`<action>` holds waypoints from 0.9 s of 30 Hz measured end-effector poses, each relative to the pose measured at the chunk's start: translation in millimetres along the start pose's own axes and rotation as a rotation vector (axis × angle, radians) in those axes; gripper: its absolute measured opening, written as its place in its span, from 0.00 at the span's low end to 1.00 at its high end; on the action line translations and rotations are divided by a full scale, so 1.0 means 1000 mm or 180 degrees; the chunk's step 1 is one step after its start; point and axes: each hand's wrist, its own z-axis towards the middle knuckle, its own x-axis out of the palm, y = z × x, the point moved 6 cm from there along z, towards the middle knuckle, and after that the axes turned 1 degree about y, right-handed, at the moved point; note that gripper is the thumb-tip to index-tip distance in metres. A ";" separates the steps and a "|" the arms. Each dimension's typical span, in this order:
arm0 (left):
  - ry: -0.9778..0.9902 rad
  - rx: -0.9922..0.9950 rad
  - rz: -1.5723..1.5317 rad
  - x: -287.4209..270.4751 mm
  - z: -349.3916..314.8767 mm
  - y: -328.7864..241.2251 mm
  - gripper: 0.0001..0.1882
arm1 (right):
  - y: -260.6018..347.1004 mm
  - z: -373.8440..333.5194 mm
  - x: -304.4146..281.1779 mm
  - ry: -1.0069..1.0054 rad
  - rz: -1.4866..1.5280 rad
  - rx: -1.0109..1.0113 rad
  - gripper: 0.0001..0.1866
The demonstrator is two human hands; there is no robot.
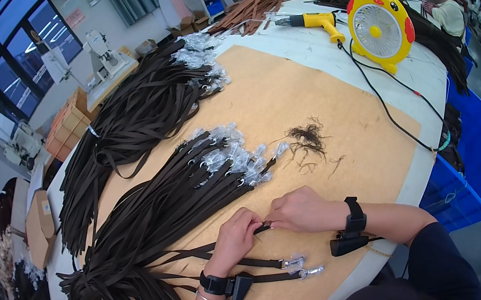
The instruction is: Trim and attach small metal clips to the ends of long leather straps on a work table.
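While two clipped straps [274, 278] lie nearest the person, the left hand [236, 236] and right hand [298, 211] make a closed, pinching grip on one dark strap [262, 228] between them, which might slip, I think, if either pinch becomes weak. Just beyond, the big strap bundle [161, 208] with plastic-wrapped clips [229, 155] crowds the left side, and loose threads [307, 139] could cling to the work. Farther, a black cable [373, 96] crosses the desk [299, 45] toward a heat gun [314, 20] and yellow fan [377, 28].

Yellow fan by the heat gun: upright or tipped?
Upright: the yellow fan stands with its foot on the white tabletop and its eyes at the top. Can't tell whether it's running.
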 end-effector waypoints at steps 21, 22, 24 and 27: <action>0.0045 -0.0185 0.0054 0.001 0.004 -0.006 0.03 | -0.002 -0.003 0.000 0.0022 0.0075 -0.0083 0.11; 0.0053 -0.0185 0.0059 0.000 0.004 -0.005 0.03 | -0.002 -0.003 -0.001 -0.0043 0.0186 -0.0066 0.10; 0.0048 -0.0218 0.0023 0.000 0.003 -0.004 0.03 | -0.002 -0.002 -0.002 -0.0115 0.0303 -0.0046 0.09; 0.0042 -0.0204 0.0061 0.000 0.003 -0.003 0.02 | -0.003 -0.001 0.001 -0.0015 0.0201 -0.0053 0.10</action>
